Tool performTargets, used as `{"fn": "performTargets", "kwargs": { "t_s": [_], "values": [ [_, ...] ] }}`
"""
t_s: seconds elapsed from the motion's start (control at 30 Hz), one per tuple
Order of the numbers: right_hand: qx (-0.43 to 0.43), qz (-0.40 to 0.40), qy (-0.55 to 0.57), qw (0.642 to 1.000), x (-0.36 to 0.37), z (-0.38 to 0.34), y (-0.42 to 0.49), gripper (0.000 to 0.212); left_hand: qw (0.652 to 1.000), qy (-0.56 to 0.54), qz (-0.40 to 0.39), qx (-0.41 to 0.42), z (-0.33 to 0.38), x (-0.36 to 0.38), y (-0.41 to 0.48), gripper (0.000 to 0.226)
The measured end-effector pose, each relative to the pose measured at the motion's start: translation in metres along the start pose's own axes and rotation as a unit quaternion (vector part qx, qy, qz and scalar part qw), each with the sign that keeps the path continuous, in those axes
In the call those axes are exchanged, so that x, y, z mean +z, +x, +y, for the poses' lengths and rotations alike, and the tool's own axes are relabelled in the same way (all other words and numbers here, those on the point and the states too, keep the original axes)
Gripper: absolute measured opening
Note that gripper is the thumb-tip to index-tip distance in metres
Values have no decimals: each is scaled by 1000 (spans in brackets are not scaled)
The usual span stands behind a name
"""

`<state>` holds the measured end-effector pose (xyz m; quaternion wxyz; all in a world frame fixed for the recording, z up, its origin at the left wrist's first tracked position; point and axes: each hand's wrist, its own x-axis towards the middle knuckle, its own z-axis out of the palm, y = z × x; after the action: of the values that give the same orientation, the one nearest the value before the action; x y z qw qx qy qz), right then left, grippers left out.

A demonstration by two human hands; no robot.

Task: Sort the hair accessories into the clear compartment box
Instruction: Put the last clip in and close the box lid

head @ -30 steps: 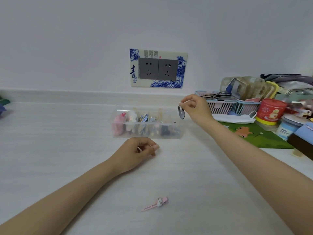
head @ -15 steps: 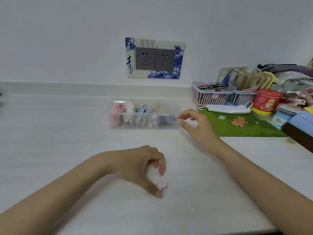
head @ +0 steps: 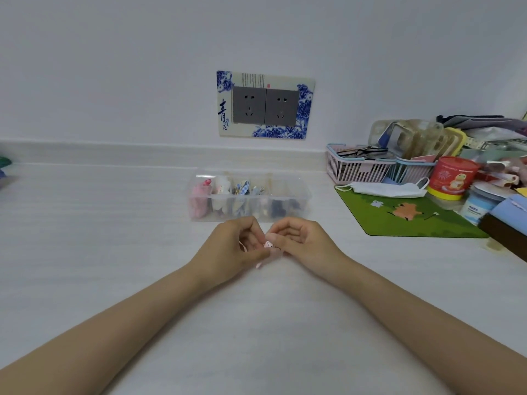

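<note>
The pink hair clip (head: 268,246), which carries a small pale charm, is held between the two hands, just on the near side of the clear compartment box (head: 305,205). I cannot tell whether it is clear of the table (head: 114,252). The left hand (head: 233,248) has its grip closed on the clip from the left, fingers curled, and the clip's pink tail pokes out below. The right hand (head: 305,242) meets it from the right. Its thumb and curled fingers seem to pinch the same clip, though the contact is partly hidden. To do this step well, I judge, settle the clip in one grip, carry it over the box's near wall, and release it above a compartment of like pieces. A green mat (head: 399,220) lies well to the right.
</note>
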<state>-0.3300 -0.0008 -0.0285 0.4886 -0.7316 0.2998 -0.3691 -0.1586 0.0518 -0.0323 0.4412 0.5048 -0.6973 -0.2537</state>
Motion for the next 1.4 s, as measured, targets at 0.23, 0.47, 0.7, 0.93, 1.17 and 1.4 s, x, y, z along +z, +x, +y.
{"fn": "performTargets", "kwargs": {
  "t_s": [0.23, 0.47, 0.7, 0.93, 1.17, 1.4],
  "values": [
    [-16, 94, 61, 994, -15, -17, 13, 13, 962, 240, 74, 104, 8, -8, 2, 41],
    [-36, 260, -20, 965, -69, -40, 66, 10, 928, 343, 114, 94, -4, -29, 9, 63],
    [22, 86, -258, 962, -81, -22, 95, 6, 931, 332, 133, 71, -10, -27, 10, 64],
    [19, 199, -231, 952, -71, 0, 102, 34, 956, 177, 233, -19, -16, -52, 25, 61],
    [236, 156, 170, 944, -70, 1, 116, 58, 931, -91, 187, -300, -33, -92, 87, 77],
    [202, 153, 155, 955, -68, 3, 132, 40, 917, -220, 132, -305, -35, -110, 103, 78]
  ]
}}
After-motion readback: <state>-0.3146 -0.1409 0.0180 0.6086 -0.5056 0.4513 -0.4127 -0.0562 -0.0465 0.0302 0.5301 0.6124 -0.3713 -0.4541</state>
